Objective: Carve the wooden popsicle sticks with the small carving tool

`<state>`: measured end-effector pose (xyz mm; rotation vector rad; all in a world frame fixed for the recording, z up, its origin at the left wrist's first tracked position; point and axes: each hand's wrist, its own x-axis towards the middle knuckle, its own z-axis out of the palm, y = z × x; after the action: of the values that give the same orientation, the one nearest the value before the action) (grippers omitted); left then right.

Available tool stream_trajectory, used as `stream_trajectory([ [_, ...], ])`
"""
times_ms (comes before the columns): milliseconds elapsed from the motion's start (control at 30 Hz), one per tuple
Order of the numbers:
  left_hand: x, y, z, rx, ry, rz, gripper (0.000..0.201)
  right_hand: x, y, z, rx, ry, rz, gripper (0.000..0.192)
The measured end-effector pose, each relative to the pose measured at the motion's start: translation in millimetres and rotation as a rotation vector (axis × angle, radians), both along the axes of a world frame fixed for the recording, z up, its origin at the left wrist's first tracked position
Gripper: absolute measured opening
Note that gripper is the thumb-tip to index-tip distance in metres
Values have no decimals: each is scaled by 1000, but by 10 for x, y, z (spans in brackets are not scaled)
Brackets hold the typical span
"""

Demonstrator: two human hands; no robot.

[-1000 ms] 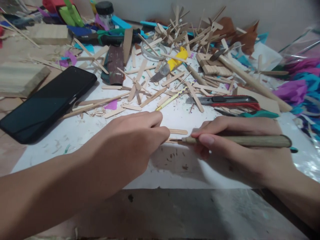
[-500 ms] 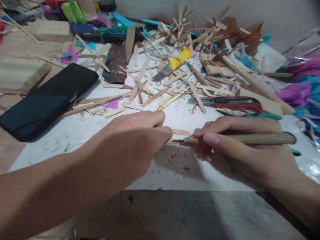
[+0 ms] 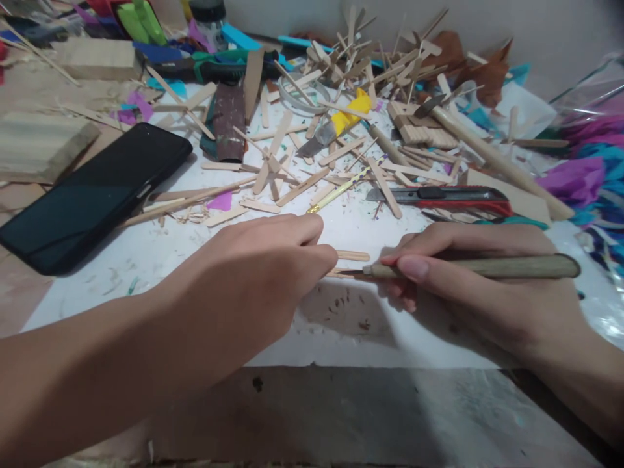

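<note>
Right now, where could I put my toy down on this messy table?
Bare white sheet lies between the phone and the left hand, and also just below both hands. Behind them, sticks and cutters crowd everything.

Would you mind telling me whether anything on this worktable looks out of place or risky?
Yes: the black phone lies amid wood shavings, beside the left hand. A red utility knife rests loose among scattered craft sticks, just beyond the right hand, which holds a wooden-handled tool.

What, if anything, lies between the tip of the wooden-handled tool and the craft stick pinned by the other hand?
Nothing visible. The right hand holds the wooden-handled tool, its tip already at the craft stick under the left hand.
</note>
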<state>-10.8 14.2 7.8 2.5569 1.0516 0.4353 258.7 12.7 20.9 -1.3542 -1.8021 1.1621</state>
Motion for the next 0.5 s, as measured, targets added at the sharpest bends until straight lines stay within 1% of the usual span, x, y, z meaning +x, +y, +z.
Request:
stream_trajectory([
  [67,-14,-2,0,-5,13,3,26,21,-5,-20,-19,30,-10,18],
  [267,-18,4,1,-20,7,1,26,48,-34,-61,-59,69,-36,23],
  [333,-4,9,-3,-36,-3,-7,26,36,-26,-71,-105,170,-57,21],
  [433,10,14,-8,-79,-11,-7,27,2,1,-87,-187,433,-103,14],
  [500,6,13,-11,-89,-17,-7,28,-14,7,-97,-214,519,-91,8],
])
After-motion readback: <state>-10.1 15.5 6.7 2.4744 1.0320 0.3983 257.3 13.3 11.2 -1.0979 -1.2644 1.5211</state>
